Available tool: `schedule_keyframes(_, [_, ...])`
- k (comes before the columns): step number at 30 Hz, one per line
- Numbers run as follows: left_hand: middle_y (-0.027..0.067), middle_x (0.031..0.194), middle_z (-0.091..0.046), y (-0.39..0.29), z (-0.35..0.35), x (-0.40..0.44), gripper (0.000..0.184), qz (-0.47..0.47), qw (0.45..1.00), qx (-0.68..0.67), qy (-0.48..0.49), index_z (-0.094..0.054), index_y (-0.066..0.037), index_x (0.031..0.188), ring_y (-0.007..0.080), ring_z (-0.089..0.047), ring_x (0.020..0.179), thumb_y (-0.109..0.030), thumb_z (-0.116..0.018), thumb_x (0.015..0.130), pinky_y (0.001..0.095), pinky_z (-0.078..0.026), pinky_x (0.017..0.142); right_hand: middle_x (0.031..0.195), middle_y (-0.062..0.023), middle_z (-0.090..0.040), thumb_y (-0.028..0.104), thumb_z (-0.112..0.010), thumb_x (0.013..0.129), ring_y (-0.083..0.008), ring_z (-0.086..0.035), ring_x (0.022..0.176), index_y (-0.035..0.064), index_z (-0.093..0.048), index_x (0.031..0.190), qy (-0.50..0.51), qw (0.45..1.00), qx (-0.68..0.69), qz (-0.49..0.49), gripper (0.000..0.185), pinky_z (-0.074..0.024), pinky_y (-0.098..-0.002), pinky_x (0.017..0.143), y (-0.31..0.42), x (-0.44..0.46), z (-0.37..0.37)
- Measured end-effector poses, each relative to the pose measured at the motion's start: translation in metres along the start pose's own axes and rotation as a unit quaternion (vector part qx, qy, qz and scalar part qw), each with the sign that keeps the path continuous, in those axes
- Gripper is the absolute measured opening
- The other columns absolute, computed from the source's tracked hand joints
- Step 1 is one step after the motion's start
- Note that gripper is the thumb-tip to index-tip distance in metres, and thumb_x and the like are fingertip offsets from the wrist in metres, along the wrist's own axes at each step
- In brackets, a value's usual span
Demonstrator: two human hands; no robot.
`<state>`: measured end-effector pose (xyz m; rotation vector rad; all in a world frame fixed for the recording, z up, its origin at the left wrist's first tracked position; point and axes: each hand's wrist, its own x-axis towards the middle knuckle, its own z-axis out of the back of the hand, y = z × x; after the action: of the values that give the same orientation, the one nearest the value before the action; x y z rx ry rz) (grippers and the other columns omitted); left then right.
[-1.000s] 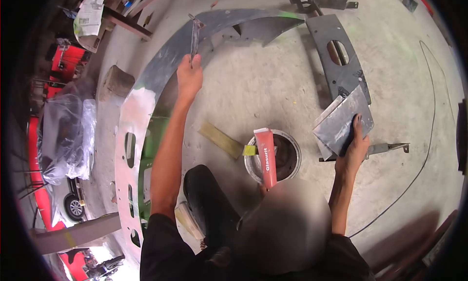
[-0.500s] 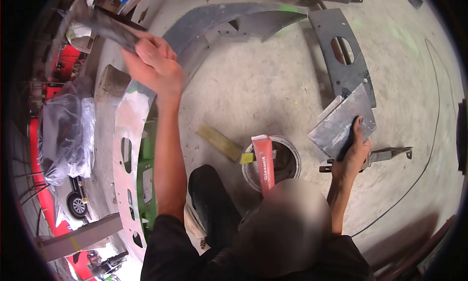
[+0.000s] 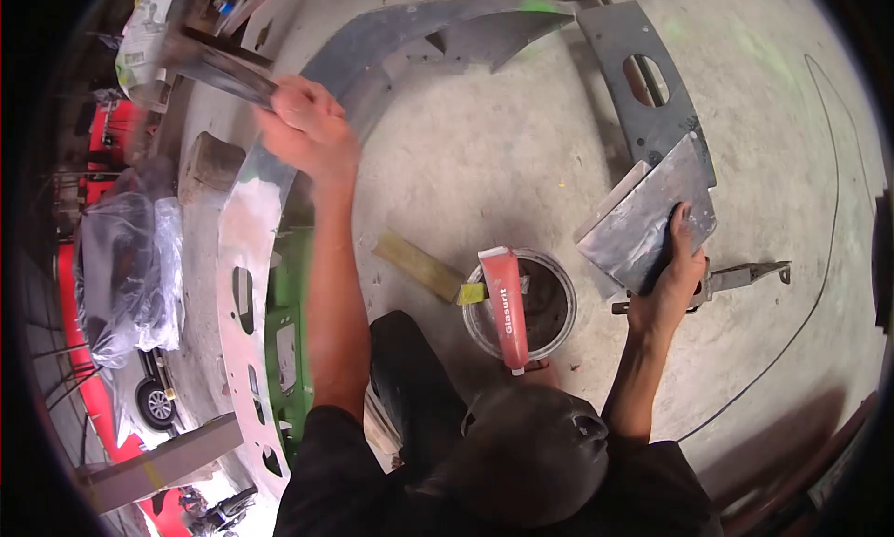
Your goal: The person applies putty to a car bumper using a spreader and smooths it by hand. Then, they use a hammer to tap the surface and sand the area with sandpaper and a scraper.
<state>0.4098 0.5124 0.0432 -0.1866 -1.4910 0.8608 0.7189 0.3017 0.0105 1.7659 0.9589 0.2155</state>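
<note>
My left hand [image 3: 312, 127] is closed round the handle of a long tool [image 3: 223, 71], blurred by motion, held over the curved grey and pink panel [image 3: 244, 299]. My right hand [image 3: 672, 281] grips a flat grey metal plate [image 3: 652, 216], thumb on top, with another flat piece under it. The plate overlaps the lower end of a dark panel [image 3: 633, 81]. Between my arms a red tube [image 3: 507, 309] marked Glasurit lies across the rim of a round can [image 3: 568, 323]. A yellow-green block [image 3: 473, 293] touches the can's left edge.
A tan strip [image 3: 419, 265] lies on the concrete floor left of the can. A metal bracket [image 3: 745, 276] sits beyond my right hand, and a thin cable [image 3: 824, 258] curves at the right. Plastic-wrapped items [image 3: 130, 267] and a wooden block [image 3: 214, 160] are at the left.
My left hand has swung up and left with the tool since the earliest frame, its grip turned. My right hand still holds the plate, which has shifted slightly up and left in view.
</note>
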Motion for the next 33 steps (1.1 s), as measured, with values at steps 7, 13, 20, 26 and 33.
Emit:
schedule_keyframes(7, [0.0142,0.065,-0.051,0.039,0.008,-0.054,0.038,0.037,0.947,0.311,0.069,-0.052,-0.004,0.076,0.0381,-0.057,0.065,-0.031,-0.048,0.103,0.0408,-0.048,0.065,0.109,-0.0045,-0.065,0.028,-0.069,0.094,-0.0113,-0.058,0.097,-0.0024,-0.063,0.115,-0.013,1.0,0.015,0.004,0.037,-0.0451,-0.0278,0.089,0.011,-0.025,-0.001])
schedule_keyframes(13, [0.0024,0.061,-0.04,-0.071,-0.017,0.033,0.045,-0.031,0.993,-0.111,-0.031,-0.046,-0.009,0.077,0.0103,-0.04,0.048,-0.046,-0.048,0.103,0.0217,-0.026,0.041,0.108,-0.0041,-0.065,0.028,-0.07,0.094,-0.0104,-0.058,0.096,-0.0018,-0.065,0.113,0.012,0.999,0.035,0.012,0.035,-0.0449,-0.0273,0.088,0.009,-0.014,-0.013])
schedule_keyframes(20, [0.0197,0.078,-0.059,0.063,-0.009,-0.067,0.036,-0.018,0.941,0.33,0.072,-0.059,0.003,0.087,0.0348,-0.057,0.07,-0.028,-0.049,0.103,0.0412,-0.048,0.067,0.106,-0.0035,-0.065,0.027,-0.069,0.094,-0.0107,-0.058,0.094,-0.0028,-0.063,0.111,0.005,0.999,0.049,0.022,0.035,-0.0454,-0.0277,0.087,0.01,-0.021,-0.012])
schedule_keyframes(26, [0.0001,0.062,-0.042,-0.078,-0.025,0.041,0.047,-0.044,0.993,-0.111,-0.023,-0.042,-0.009,0.072,0.0094,-0.037,0.049,-0.044,-0.048,0.103,0.0227,-0.029,0.042,0.109,-0.0019,-0.064,0.028,-0.068,0.095,-0.0095,-0.058,0.097,0.0012,-0.063,0.115,0.038,0.999,0.035,0.01,0.034,-0.0455,-0.0284,0.088,0.015,-0.015,-0.013])
schedule_keyframes(33, [0.0229,0.076,-0.057,0.093,-0.012,-0.112,0.028,0.077,0.916,0.379,0.104,-0.061,0.003,0.097,0.0377,-0.057,0.067,-0.023,-0.052,0.1,0.0462,-0.048,0.068,0.1,-0.0023,-0.065,0.027,-0.07,0.094,-0.0093,-0.058,0.09,-0.0001,-0.065,0.107,-0.009,0.998,0.039,0.043,0.03,-0.0445,-0.0246,0.084,0.021,-0.025,-0.025])
